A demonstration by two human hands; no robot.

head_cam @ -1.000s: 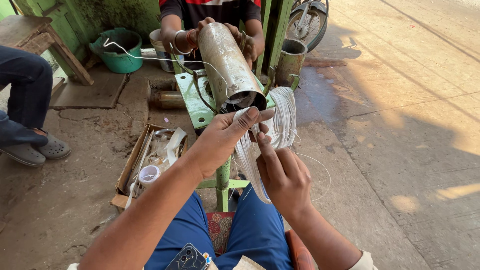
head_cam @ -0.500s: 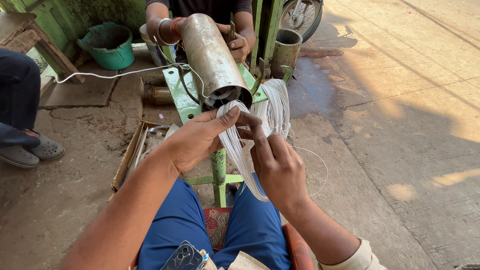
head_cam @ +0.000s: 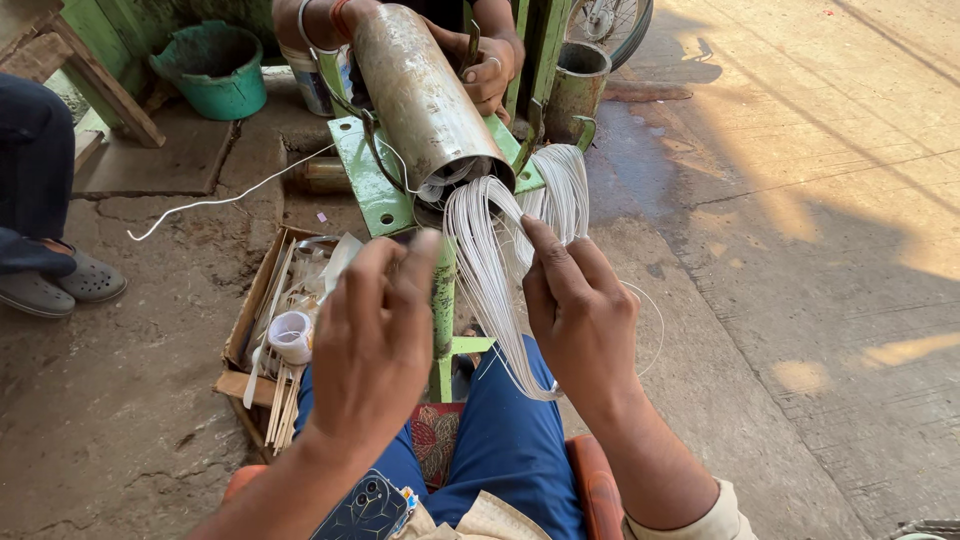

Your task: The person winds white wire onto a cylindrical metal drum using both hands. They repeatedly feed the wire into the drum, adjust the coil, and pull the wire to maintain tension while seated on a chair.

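The left hand (head_cam: 375, 335) has let go of the white wire coil (head_cam: 500, 270) and hovers open beside it. The right hand (head_cam: 575, 310) pinches the strands, which trail from the metal stator tube (head_cam: 420, 95) ahead, steadied by another person's hand (head_cam: 490, 70).

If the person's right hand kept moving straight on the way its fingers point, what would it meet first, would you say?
Most likely the bundle of white wire: the right hand points up and away, its fingertips already at the strands. Beyond lies the open end of the metal cylinder, though depth is hard to judge.
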